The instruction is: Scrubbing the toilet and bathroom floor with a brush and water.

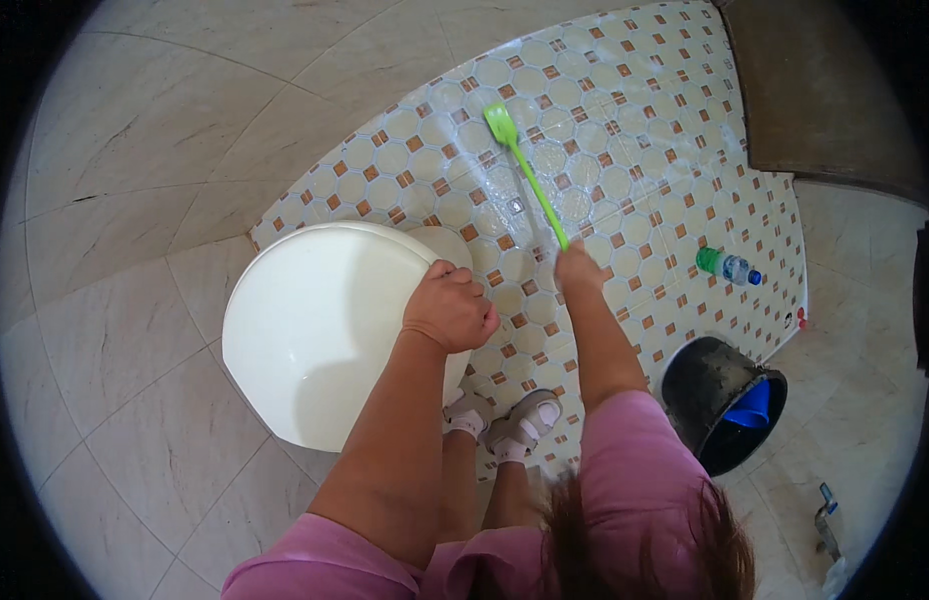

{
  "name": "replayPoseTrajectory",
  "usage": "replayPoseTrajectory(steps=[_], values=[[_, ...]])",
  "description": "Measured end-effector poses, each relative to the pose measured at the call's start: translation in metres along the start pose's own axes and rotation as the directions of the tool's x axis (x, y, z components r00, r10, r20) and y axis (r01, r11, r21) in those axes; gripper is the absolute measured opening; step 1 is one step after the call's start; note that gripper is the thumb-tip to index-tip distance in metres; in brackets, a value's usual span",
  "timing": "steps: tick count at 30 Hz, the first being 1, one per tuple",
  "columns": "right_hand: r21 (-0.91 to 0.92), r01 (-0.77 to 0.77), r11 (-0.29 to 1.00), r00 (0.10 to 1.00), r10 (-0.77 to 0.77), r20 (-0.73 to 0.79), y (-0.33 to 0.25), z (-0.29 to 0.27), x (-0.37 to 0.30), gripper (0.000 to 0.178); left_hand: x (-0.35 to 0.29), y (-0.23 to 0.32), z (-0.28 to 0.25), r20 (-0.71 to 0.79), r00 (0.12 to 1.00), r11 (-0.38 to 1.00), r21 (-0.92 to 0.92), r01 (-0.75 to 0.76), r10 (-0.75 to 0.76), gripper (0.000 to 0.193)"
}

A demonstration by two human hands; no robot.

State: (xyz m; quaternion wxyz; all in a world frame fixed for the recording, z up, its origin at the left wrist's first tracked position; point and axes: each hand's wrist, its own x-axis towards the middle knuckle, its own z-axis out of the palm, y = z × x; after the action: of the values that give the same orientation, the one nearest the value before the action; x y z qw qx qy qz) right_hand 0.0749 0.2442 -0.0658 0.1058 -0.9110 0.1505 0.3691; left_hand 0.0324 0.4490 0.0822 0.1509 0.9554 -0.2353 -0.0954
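My right hand [580, 269] is closed round the lower end of a long bright green scrub brush [539, 195]. The brush head [501, 123] rests on wet, soapy-looking patterned floor tiles [625, 215], pointing away from me. At the left stands a white toilet [315, 320] with its smooth lid down. My left hand [451, 307] has its fingers curled over the lid's right edge, gripping it; the fingertips are partly hidden.
A black bucket [697, 385] with a blue scoop [751, 405] inside is at the right. Beyond it lies a clear bottle [730, 266] with a blue cap. Tiled walls [135, 150], a brown door [835, 90] and a tap [828, 520] surround the floor. My sandalled feet [523, 425] are beside the toilet.
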Motion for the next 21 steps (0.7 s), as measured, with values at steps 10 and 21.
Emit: replayPoseTrajectory(steps=[10, 21], values=[[-0.158, -0.111, 0.981, 0.958, 0.148, 0.246, 0.131, 0.039, -0.083, 0.036, -0.006, -0.002, -0.002, -0.072, 0.997, 1.000, 0.003, 0.010, -0.010, 0.019], [-0.070, -0.100, 0.992, 0.967, 0.114, 0.227, 0.105, 0.060, -0.073, 0.043, -0.009, -0.007, -0.005, -0.059, 0.998, 0.999, -0.026, 0.028, -0.029, 0.018]])
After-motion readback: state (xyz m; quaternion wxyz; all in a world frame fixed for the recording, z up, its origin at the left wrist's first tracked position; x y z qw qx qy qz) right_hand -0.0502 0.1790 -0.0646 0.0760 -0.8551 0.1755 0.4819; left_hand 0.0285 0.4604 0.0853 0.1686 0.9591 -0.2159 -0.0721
